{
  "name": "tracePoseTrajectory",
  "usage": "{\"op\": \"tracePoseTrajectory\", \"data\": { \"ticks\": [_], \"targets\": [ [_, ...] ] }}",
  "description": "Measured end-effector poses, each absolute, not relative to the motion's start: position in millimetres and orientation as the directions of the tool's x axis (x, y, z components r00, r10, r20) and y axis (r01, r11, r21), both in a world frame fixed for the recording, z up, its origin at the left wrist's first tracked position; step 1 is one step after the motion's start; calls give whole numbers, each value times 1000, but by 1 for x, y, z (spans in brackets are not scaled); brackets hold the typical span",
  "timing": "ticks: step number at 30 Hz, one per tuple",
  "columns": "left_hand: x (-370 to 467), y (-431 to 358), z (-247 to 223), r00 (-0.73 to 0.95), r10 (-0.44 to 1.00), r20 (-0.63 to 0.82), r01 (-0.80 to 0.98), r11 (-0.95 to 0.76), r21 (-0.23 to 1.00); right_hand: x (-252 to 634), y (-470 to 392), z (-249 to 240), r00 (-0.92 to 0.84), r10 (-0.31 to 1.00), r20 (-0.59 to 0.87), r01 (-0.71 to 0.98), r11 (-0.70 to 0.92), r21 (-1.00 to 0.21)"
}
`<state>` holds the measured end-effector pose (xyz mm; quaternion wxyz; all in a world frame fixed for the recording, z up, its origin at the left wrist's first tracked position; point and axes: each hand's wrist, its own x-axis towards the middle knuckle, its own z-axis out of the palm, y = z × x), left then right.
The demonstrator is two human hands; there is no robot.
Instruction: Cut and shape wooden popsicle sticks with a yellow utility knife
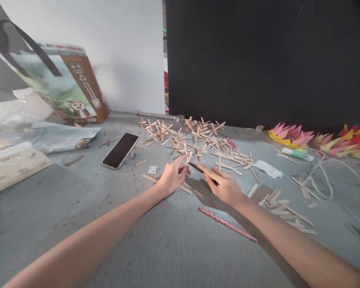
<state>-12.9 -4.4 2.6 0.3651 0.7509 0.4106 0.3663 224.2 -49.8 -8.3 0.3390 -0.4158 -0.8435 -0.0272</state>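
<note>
Near the middle of the table my left hand (174, 175) pinches a short pale wooden craft stick (190, 157), which points up from the fingertips. My right hand (225, 184) is closed around a slim black utility knife (195, 167). Its tip reaches close to the stick and my left fingers; whether they touch, I cannot tell. Under the hands lie several loose craft sticks (195, 189). Just beyond is a pile of sticks crossed into star shapes (183, 140). A reddish pencil (228, 225) lies on the near side of my right hand.
Left of the hands lies a phone (120, 151); behind it stands a printed carrier bag (78, 84) beside plastic packaging (63, 136). On the right are cut stick pieces (283, 208), a white cable (321, 180), a glue stick (297, 154) and colourful folded paper pieces (291, 136).
</note>
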Motion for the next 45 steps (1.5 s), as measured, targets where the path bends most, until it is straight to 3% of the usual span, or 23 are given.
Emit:
{"op": "tracePoseTrajectory", "data": {
  "ticks": [7,17,40,45],
  "targets": [
    [-13,-6,6,377,883,281,412,-432,803,221,-53,-10,-405,684,607,743,633,-217],
    [-12,-11,9,312,886,344,473,-459,752,194,-75,-6,-321,750,578,866,480,-143],
    [-12,-12,6,323,893,315,450,-437,778,177,-85,13,-70,929,363,715,301,-632],
    [-11,-8,4,311,912,268,320,-366,874,178,-80,7,-24,966,256,528,230,-818]
  ]
}}
